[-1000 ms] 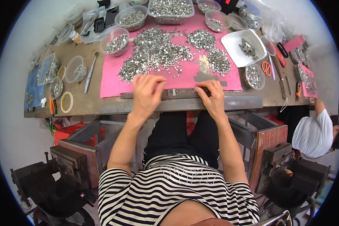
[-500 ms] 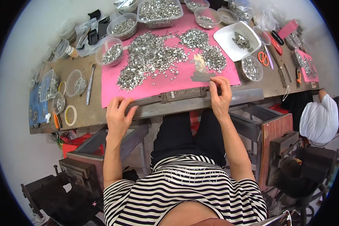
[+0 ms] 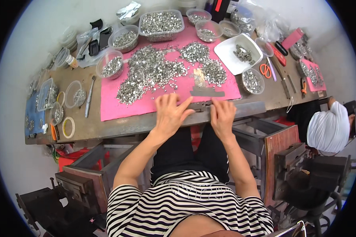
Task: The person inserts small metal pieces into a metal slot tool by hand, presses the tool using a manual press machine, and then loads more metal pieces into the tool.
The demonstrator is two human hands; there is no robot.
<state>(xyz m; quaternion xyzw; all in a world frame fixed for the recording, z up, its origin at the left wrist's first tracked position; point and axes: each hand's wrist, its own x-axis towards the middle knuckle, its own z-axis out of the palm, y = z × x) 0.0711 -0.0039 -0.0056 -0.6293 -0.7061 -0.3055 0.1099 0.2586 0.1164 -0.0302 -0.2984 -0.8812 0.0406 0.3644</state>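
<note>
My left hand (image 3: 169,114) lies flat with fingers spread on the near edge of a pink mat (image 3: 174,85), over the left part of a long grey metal bar (image 3: 233,107) that runs along the table's front. My right hand (image 3: 222,115) rests on the same bar just to the right, fingers curled against a small dark piece at its middle; whether it grips anything is hidden. A short dark strip (image 3: 207,93) lies on the mat just beyond the hands. Heaps of small silver metal parts (image 3: 148,73) cover the mat farther back.
Clear tubs of silver parts (image 3: 161,24) and bowls (image 3: 111,65) line the back of the brown table (image 3: 106,126). A white tray (image 3: 241,53) and orange scissors (image 3: 266,70) sit right. Tape rolls (image 3: 68,127) lie left. A person in white (image 3: 329,130) sits at right.
My left hand moved from the table's left front edge back to the middle, onto the bar next to my right hand. The view shifted slightly.
</note>
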